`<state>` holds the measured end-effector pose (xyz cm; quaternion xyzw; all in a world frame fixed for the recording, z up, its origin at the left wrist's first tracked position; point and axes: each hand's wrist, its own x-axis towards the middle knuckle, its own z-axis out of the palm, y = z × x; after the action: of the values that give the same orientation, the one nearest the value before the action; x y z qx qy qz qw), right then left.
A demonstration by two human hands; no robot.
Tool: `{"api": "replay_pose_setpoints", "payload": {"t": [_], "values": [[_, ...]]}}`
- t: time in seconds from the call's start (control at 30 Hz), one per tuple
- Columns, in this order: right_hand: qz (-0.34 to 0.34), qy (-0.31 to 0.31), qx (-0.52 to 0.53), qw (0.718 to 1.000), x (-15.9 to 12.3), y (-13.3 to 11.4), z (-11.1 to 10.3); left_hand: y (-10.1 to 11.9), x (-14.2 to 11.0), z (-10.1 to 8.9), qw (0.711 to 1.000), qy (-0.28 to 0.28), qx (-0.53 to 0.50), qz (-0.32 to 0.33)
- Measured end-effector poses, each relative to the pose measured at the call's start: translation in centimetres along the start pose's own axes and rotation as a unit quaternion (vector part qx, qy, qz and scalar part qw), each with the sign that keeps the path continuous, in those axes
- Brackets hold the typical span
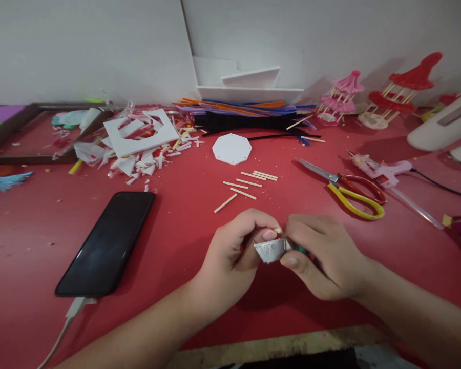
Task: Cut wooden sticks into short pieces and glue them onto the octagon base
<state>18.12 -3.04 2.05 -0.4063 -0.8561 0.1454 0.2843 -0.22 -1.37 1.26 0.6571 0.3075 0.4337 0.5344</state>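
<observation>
Near the table's front edge, my left hand (236,243) is closed, thumb and index finger pinching what looks like a wooden stick, of which only the pale tip (278,230) shows. My right hand (325,253) is wrapped round a knife with a broad, worn metal blade (271,251) and a bit of green handle (301,249). The blade lies close against the left fingertips; whether it touches the stick is hidden. Beyond the hands, several short wooden sticks (249,182) are scattered on the red table (176,215). A white octagonal board (232,148) with small holes near its edge lies farther back.
Scissors (341,187) and a pink glue gun (380,169) lie right. A phone (107,243) with a cable lies left. Foam scraps (146,164), a cut-out white frame (119,146) and pipe cleaners (249,108) are at the back. Pink (338,105) and red (397,102) tiered models stand back right.
</observation>
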Motion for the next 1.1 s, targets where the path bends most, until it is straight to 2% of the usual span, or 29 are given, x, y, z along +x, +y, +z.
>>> {"api": "replay_pose_setpoints", "payload": {"t": [0.4, 1.1], "values": [[0.023, 0.005, 0.033, 0.999, -0.15, 0.15, -0.21, 0.06, -0.19, 0.0, 0.998, 0.011, 0.059, 0.006], [0.025, -0.003, 0.05, 0.998, -0.11, 0.25, -0.29, 0.28, -0.07, -0.1, 0.998, 0.013, 0.063, 0.006]]}}
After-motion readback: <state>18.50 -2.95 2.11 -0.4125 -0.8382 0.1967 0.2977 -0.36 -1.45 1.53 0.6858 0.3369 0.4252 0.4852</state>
